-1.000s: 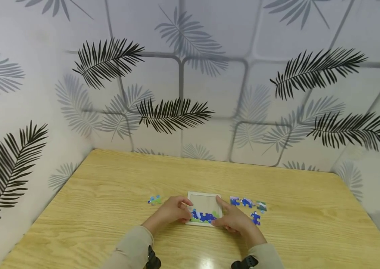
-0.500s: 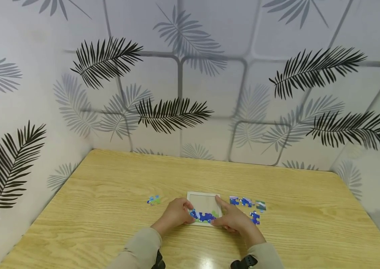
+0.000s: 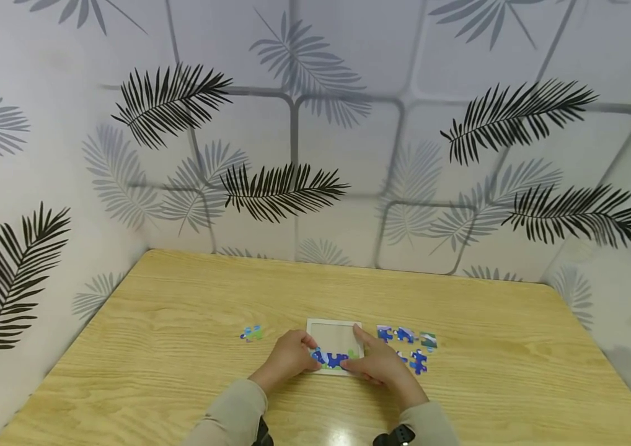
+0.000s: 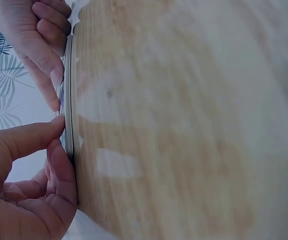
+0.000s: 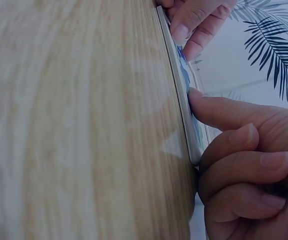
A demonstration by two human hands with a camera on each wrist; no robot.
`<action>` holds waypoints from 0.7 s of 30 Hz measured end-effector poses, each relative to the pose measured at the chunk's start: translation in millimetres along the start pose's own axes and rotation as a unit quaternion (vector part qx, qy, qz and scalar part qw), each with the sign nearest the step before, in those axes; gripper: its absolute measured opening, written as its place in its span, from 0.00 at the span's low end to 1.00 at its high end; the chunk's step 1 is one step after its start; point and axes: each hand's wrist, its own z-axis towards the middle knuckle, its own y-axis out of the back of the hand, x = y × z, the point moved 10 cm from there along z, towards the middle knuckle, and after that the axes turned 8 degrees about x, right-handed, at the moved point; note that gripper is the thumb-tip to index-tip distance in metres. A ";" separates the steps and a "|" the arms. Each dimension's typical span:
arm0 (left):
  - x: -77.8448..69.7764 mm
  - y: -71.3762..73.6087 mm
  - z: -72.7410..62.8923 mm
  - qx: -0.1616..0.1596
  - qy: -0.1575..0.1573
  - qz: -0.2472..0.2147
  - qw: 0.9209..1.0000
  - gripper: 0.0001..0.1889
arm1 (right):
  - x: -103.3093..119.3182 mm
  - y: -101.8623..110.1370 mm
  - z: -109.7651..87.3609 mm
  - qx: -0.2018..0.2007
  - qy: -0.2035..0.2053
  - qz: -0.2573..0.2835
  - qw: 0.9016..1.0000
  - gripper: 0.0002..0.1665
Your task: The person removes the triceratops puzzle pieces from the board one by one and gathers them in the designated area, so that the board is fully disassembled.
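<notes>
A small white puzzle frame [image 3: 334,321] lies on the table, with joined blue and green jigsaw pieces [image 3: 333,359] along its near side and bare backing beyond. My left hand [image 3: 286,354] holds its left edge, thumb at the near corner and index finger farther up. From the other side my right hand [image 3: 385,364] grips the right edge. The right thumb [image 5: 204,102] presses on the pieces near the front rim, while the other fingers curl beside the frame in the right wrist view. The left thumb [image 4: 46,131] also rests on the near rim.
Several loose blue jigsaw pieces [image 3: 405,334] lie right of the frame, one partly hidden by my right hand. A blue and green piece [image 3: 251,333] lies to the left. The wooden table [image 3: 226,285] meets a leaf-patterned wall [image 3: 349,148] at the back.
My left hand has moved in to the right, its thumb now over the frame's near left corner. The right thumb has slid slightly left over the pieces. The head view has shifted a little.
</notes>
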 end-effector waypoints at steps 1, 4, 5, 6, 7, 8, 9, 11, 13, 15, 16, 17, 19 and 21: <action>-0.1 -0.2 0.2 0.001 -0.001 -0.001 1.000 0.14 | 0.2 0.2 -0.2 -0.005 -0.004 -0.003 1.000 0.51; -0.3 -0.2 0.7 -0.001 -0.006 0.001 1.000 0.15 | 1.0 0.4 -0.6 -0.014 -0.010 -0.005 1.000 0.52; -0.4 -0.1 0.8 -0.002 -0.007 0.001 1.000 0.15 | 1.1 0.2 -0.7 -0.015 -0.013 -0.003 1.000 0.52; -0.3 0.0 1.0 -0.004 -0.009 0.001 1.000 0.15 | 1.1 -0.1 -0.8 -0.016 -0.015 -0.002 1.000 0.52; -0.1 0.0 1.1 -0.004 -0.010 -0.003 1.000 0.15 | 1.5 -0.3 -1.0 -0.016 -0.017 -0.002 1.000 0.52; 0.0 0.1 1.2 -0.005 -0.011 -0.005 1.000 0.15 | 2.0 -0.2 -1.4 -0.017 -0.019 -0.001 1.000 0.52; 0.1 0.3 1.3 -0.006 -0.011 -0.010 1.000 0.16 | 2.3 -0.2 -1.8 -0.017 -0.021 -0.001 1.000 0.52; 0.5 0.4 1.7 -0.004 -0.013 -0.020 1.000 0.16 | 2.6 -0.3 -2.1 -0.017 -0.025 0.001 1.000 0.51; -0.1 0.8 1.9 -0.001 -0.018 -0.031 0.999 0.16 | 3.7 0.0 -2.7 -0.017 -0.026 -0.003 1.000 0.51; -0.8 1.1 1.4 0.006 -0.023 -0.043 0.999 0.15 | 4.1 0.4 -2.9 -0.017 -0.026 -0.006 0.999 0.51; -1.5 1.2 1.0 0.010 -0.026 -0.050 0.998 0.15 | 4.4 0.6 -3.0 -0.017 -0.026 -0.009 0.999 0.51; -2.0 1.3 0.4 0.015 -0.029 -0.056 0.998 0.14 | 4.8 1.0 -3.4 -0.017 -0.026 -0.013 0.999 0.51; -2.1 1.0 -0.5 0.026 -0.032 -0.072 0.997 0.14 | 5.0 1.3 -3.6 -0.018 -0.027 -0.015 0.999 0.52; -2.4 0.7 -1.9 0.035 -0.033 -0.087 0.995 0.13 | 4.6 1.6 -3.6 -0.019 -0.026 -0.019 0.999 0.52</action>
